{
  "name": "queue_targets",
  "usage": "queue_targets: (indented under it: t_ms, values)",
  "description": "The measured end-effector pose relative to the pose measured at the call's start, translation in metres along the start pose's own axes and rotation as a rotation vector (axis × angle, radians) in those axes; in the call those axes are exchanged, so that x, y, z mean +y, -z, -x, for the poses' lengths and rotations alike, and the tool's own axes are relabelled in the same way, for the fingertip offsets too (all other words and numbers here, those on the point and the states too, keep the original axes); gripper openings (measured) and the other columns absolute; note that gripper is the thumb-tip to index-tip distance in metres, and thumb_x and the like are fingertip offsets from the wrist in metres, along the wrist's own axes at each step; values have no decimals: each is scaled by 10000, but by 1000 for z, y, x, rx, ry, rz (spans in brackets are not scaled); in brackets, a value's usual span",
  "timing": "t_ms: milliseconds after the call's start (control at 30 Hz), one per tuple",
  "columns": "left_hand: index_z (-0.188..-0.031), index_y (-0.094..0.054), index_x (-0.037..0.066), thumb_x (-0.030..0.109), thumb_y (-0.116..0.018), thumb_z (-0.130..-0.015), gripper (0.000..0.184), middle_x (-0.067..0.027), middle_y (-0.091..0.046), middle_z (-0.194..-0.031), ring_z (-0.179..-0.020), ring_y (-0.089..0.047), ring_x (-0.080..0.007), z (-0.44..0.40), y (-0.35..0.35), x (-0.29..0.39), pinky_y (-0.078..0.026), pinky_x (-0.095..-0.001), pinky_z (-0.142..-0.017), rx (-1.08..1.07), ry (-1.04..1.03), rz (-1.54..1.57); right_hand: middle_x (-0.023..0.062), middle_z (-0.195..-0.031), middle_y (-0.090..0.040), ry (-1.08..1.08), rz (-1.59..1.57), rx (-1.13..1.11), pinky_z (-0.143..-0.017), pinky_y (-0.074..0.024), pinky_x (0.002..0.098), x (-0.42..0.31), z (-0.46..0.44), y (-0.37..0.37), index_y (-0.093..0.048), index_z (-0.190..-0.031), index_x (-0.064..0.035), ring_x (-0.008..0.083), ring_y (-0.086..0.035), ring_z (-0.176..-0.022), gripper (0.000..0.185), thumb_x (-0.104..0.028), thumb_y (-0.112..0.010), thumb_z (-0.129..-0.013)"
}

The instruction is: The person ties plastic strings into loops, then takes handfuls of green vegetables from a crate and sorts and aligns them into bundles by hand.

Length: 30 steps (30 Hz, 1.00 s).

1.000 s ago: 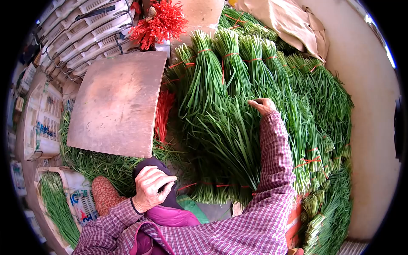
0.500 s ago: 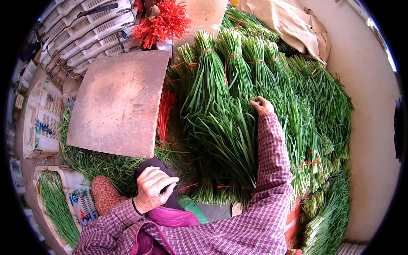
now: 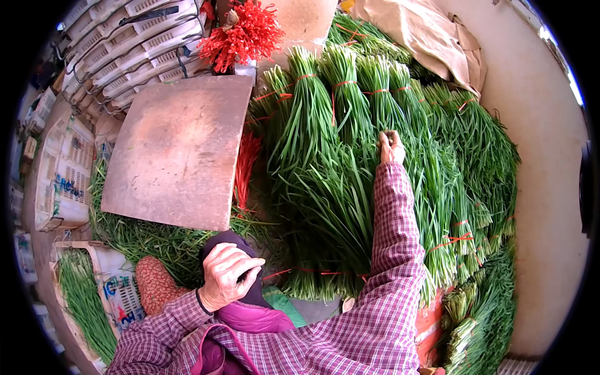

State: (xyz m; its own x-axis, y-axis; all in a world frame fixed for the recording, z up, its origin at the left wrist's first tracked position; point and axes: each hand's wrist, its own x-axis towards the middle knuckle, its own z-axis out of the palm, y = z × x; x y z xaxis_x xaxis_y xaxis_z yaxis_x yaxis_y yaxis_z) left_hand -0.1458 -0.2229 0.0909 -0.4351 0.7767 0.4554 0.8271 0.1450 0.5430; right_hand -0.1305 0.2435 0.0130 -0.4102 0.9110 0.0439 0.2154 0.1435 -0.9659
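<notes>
My right hand [image 3: 391, 149] is stretched out over a thick pile of garlic chives [image 3: 331, 187], its fingers curled against the leaves. What lies in its fingers, if anything, is hidden. Just beyond it, upright bundles of chives [image 3: 374, 94] are tied with red bands near their pale cut ends. My left hand [image 3: 228, 275] stays close to my body above the dark-clothed knee [image 3: 219, 244]. Its fingers and thumb are curled together, and nothing shows in them.
A worn wooden board [image 3: 178, 150] stands on the left, with red ties [image 3: 245, 169] beside it and a red bunch of ties [image 3: 240, 34] behind. White plastic crates [image 3: 62, 175] line the left side. Beige cloth [image 3: 419, 31] covers greens near the wall [image 3: 544, 187].
My right hand has moved slightly farther forward over the chives, toward the tied bundles. The left hand keeps its curled pose. The whole view has shifted a little.
</notes>
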Motion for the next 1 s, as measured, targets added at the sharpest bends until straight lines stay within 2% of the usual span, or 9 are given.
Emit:
queue_targets:
  t_ms: [100,167,233,367,433,500,633,767,1000]
  values:
    - [-802,-682,87,71,-710,-689,118,-29,-622,-671,-654,-609,-202,0,1,-1,-462,-365,-751,5,1,1,10,-761,-651,237,-113,-281,-556,-436,221,-42,15,-8,-660,-1032,-72,64,-565,-641,208,-224,-632,-893]
    - [-804,-674,88,61,-714,-690,124,-32,-626,-674,-643,-608,-202,1,0,-1,-457,-364,-748,8,1,13,10,-847,-668,70,7,-778,-590,-428,224,-113,57,3,-652,-1124,-85,77,-588,-688,307,-303,-593,-916]
    - [-801,-671,89,58,-714,-692,121,-30,-623,-670,-642,-606,-202,2,1,-2,-456,-363,-746,11,4,16,23,-949,-676,8,-57,-946,-608,-413,221,-147,81,16,-631,-1189,-90,88,-608,-736,376,-354,-554,-933]
    - [-799,-668,85,49,-716,-695,120,-30,-616,-662,-645,-604,-204,4,5,-3,-455,-362,-737,21,-11,8,38,-963,-699,176,373,-383,-665,-498,253,-93,34,27,-680,-1090,-105,122,-642,-839,290,-310,-616,-894]
    - [-801,-669,87,51,-715,-695,121,-30,-617,-664,-647,-605,-205,6,6,-3,-455,-363,-740,26,-4,8,54,-962,-708,205,739,-337,-741,-535,292,-73,28,25,-711,-1010,-163,160,-661,-839,177,-232,-654,-858]
    - [-803,-670,89,53,-714,-695,121,-30,-619,-666,-650,-606,-206,8,7,-3,-456,-365,-743,30,3,7,46,-941,-713,161,1039,-282,-795,-538,337,-72,38,14,-710,-1003,-210,186,-678,-856,287,-376,-729,-770]
    - [-805,-682,89,67,-707,-695,115,-27,-616,-667,-655,-605,-204,11,11,-4,-462,-367,-753,40,4,2,25,-950,-707,108,1318,-346,-801,-530,345,-66,40,-3,-712,-985,-225,190,-665,-884,290,-412,-719,-764]
    - [-806,-689,85,76,-705,-692,115,-26,-610,-668,-659,-603,-200,14,15,-6,-467,-371,-761,46,10,-3,40,-949,-701,145,1287,-266,-772,-543,343,-67,47,-9,-705,-971,-223,195,-676,-851,167,-327,-651,-852]
    - [-807,-685,84,74,-710,-691,120,-26,-612,-669,-662,-605,-199,18,17,-9,-466,-375,-763,63,16,-5,121,-978,-694,110,847,-351,-842,-515,388,-47,34,10,-691,-1049,-134,271,-669,-886,390,-453,-589,-848]
